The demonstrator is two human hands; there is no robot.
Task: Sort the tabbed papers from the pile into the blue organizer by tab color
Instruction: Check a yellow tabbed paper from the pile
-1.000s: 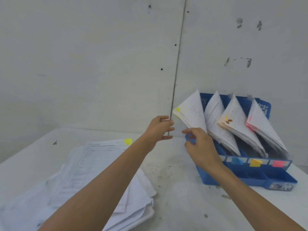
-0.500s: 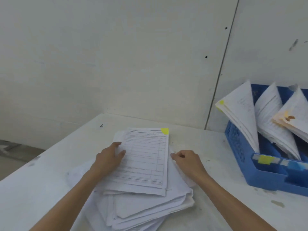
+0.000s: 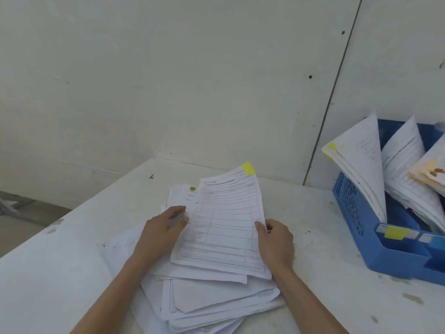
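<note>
While the left hand (image 3: pixel 163 227) lays flat, pressed-together fingers on the white paper pile (image 3: pixel 216 300), the right hand (image 3: pixel 274 244) pinches the edge of the top yellow-tabbed printed sheet (image 3: pixel 226 220): pick-up step. Next, likely: the blue plastic organizer (image 3: pixel 351 213), yellow-labelled slot (image 3: pixel 395 233).

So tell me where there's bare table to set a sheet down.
Bare table lies between the pile and the blue organizer, left of the pile toward the table's edge, and behind it by the wall. Crowded: the pile itself, with the left hand resting on it and the right hand gripping the yellow-tabbed sheet.
</note>
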